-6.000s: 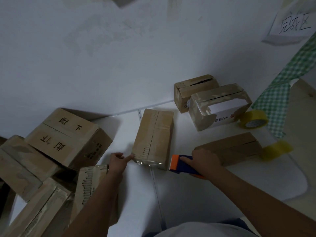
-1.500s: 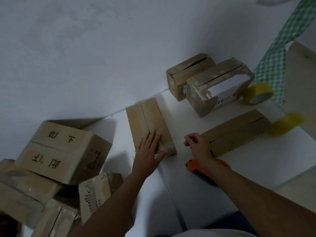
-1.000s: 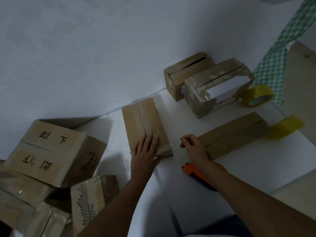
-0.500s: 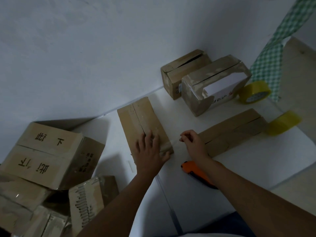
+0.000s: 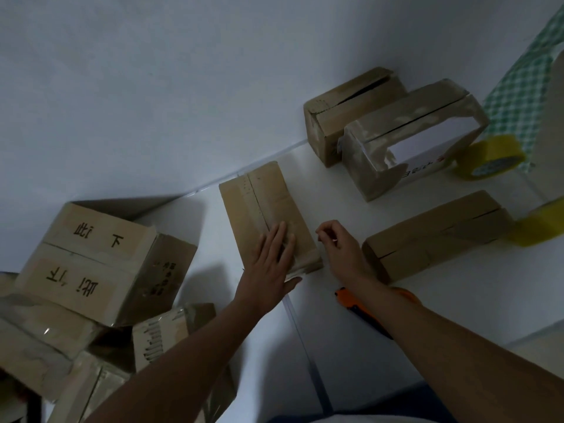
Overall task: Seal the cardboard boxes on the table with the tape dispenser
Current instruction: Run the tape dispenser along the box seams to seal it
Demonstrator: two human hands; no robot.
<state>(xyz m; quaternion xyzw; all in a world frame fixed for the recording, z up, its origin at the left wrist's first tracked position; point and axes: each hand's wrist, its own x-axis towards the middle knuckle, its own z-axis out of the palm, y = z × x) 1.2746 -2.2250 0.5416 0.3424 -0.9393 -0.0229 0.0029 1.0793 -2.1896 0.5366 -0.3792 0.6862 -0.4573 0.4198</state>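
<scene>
The left hand [image 5: 270, 264] lies flat, fingers straight and together, on the near end of the flat cardboard box [image 5: 268, 215] at table [image 5: 335, 346] centre. The right hand [image 5: 341, 250], fingers loosely curled, hovers beside it, possibly pinching something small. The orange tape dispenser [image 5: 363, 312] lies under the right forearm.

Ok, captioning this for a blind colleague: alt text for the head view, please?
A left hand presses flat on a taped cardboard box on a white table; the right hand hovers beside it, fingers curled, above an orange tape dispenser.
</scene>
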